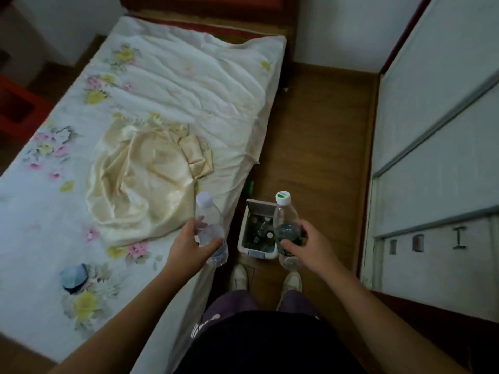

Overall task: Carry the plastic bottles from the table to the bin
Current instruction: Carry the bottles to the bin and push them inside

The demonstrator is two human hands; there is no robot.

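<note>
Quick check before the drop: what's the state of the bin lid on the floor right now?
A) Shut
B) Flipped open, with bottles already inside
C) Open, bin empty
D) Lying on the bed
B: the bin stands on the floor by the bed with its lid tipped up, and clear bottles show inside, while the left hand and right hand each hold one bottle.

Left grip [193, 245]: clear thin plastic bottle [212, 233], glossy, white matt cap. Right grip [303, 245]: clear plastic bottle with green label [287, 228], ribbed white cap. Between the grips, below: bin [243, 233] of smooth pale plastic. Beyond left grip: bed sheet [151, 85], matt wrinkled floral cloth; cream satin cloth [140, 182], shiny. Floor [321, 125]: brown wood, dull sheen.
</note>
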